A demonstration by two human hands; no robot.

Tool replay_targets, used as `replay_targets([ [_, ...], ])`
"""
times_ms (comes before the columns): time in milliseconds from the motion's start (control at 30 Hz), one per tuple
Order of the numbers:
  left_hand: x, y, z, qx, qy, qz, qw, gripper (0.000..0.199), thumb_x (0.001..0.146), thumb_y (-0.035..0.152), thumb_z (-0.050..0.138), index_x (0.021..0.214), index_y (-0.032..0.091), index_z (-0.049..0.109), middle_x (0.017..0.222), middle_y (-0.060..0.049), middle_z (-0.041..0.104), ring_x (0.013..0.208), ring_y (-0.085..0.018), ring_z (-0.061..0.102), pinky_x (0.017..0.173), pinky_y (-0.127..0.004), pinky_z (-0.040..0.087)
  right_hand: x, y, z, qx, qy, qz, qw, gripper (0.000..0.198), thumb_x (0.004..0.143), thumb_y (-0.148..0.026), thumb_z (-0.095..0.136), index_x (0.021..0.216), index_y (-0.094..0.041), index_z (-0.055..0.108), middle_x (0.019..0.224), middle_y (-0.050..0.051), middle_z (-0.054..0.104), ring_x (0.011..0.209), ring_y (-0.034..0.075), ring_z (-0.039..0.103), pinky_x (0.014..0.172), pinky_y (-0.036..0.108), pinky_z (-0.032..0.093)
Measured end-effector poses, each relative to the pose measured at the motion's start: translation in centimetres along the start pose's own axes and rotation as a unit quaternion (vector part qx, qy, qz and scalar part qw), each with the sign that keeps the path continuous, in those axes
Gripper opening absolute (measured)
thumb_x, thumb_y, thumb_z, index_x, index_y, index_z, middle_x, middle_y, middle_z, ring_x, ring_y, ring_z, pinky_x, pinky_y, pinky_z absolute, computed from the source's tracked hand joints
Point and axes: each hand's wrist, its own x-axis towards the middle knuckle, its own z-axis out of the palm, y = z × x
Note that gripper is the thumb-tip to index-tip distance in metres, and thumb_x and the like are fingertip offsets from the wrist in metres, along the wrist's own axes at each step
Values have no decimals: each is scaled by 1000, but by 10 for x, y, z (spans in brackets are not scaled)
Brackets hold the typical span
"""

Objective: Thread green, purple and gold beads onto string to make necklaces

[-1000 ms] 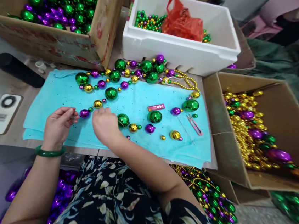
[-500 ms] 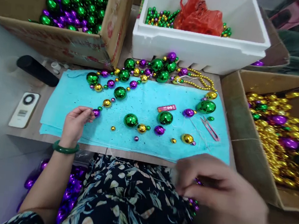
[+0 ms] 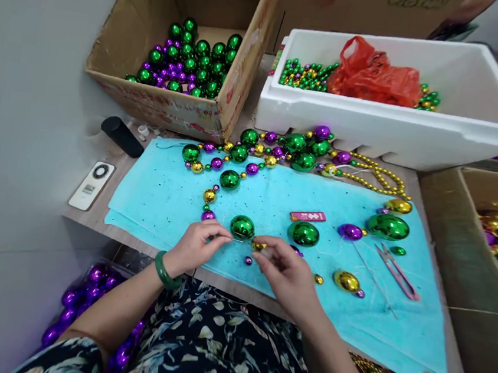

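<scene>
My left hand [image 3: 198, 246], with a green bangle [image 3: 166, 270] at its wrist, pinches a thin needle [image 3: 237, 240] that points right. Facing it, my right hand [image 3: 285, 268] has thumb and fingertips pinched; what they hold is too small to make out. A large green bead [image 3: 242, 226] lies just behind the fingertips, and a gold bead [image 3: 259, 247] is partly hidden by my right fingers. A small purple bead [image 3: 248, 260] rests between the hands. Just behind my left hand, a purple bead [image 3: 208, 215] ends a strung bead garland [image 3: 230, 180].
Loose beads, a pink packet [image 3: 308, 216] and thread snips [image 3: 397, 273] lie on the blue cloth [image 3: 158, 201]. Behind are a cardboard box [image 3: 160, 103] of beads and a white foam box [image 3: 372, 119]. Another carton [image 3: 453, 232] stands right, a phone [image 3: 92, 185] left.
My right hand has come from the near right up to the cloth, opposite the left. My left hand has left the garland's end and moved right, toward the loose beads. The view has shifted.
</scene>
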Motion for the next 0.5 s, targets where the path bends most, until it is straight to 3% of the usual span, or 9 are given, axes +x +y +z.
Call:
replay_targets([
  [100,-1,0,-1,9,-11,5,1000,16,87,25,55,83,20,70,81,-4,69,78,-16,62,75,-31,46,4,1,17,-73,-25,-56,995,35,86,-28,53,119,-17,60,65,0,63,54,13,57,53,24,48],
  [267,-3,-4,-2,19,-14,4,1000,16,88,23,55,83,20,69,83,-3,70,80,-16,62,75,-29,46,9,2,24,-180,-27,-125,975,27,90,-22,48,110,-17,65,98,10,71,84,19,68,74,30,54],
  [500,-4,-3,-2,20,-22,6,1000,16,88,24,54,84,21,69,81,-3,69,78,-15,61,73,-30,46,9,3,31,-227,-30,-163,960,23,92,-20,46,93,-17,68,79,6,69,71,15,66,66,25,51],
])
